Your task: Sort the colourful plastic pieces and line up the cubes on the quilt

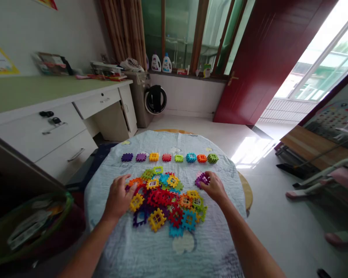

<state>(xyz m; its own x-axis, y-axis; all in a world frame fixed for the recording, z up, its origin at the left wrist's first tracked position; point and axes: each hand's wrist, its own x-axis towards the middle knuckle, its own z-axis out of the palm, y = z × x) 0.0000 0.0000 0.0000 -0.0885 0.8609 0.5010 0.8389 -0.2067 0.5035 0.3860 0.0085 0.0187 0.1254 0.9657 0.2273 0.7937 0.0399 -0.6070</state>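
A heap of colourful plastic interlocking building blocks, square with toothed edges, lies mid-table. My left hand is at the heap's left side, fingers bent over a purple block partly hidden under them; whether it is gripped I cannot make out. To the right of the heap, my right hand pinches a purple building block between thumb and fingers. Beyond the heap runs a row of blocks, from a dark purple block at the left, past a red block, to a green block at the right.
A pale blue cloth covers the round table. At the left stand a white desk and a bin. A washing machine is by the window, and a red door stands at the right.
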